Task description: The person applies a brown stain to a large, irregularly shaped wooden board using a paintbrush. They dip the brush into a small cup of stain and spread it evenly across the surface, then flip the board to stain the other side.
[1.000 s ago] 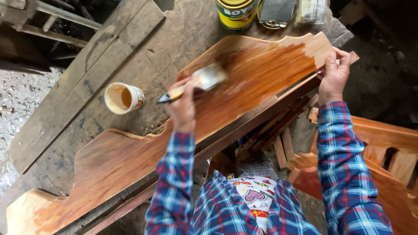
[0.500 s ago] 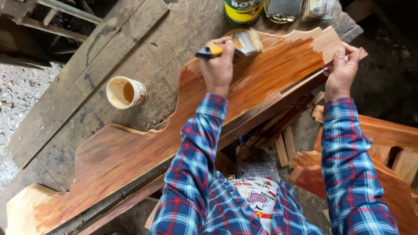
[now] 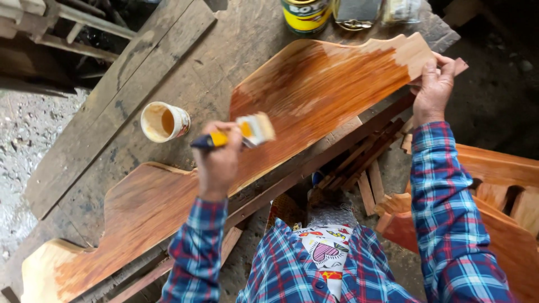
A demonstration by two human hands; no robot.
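Left hand (image 3: pixel 216 160) has come back from the far edge of the board (image 3: pixel 236 151), where it was half a second ago, to the near edge around the middle, fist closed round the yellow-and-dark handle of the brush (image 3: pixel 238 133). The bristles point right and sit over the wet stained wood. Right hand (image 3: pixel 432 90) has hardly moved: it still pinches the pale, unstained right end of the board between thumb and fingers.

Counting from big to small: one workbench (image 3: pixel 168 62) of rough grey planks; one long shaped board lying slantwise across it, stained reddish brown along most of its length, with bare wood showing at both ends; one more stained wooden piece (image 3: pixel 505 179) off to the right, below the bench; one yellow-banded can (image 3: pixel 306 15) at the top edge; one small cup (image 3: pixel 163 122) of brown stain standing on the bench just left of the board; one brush.
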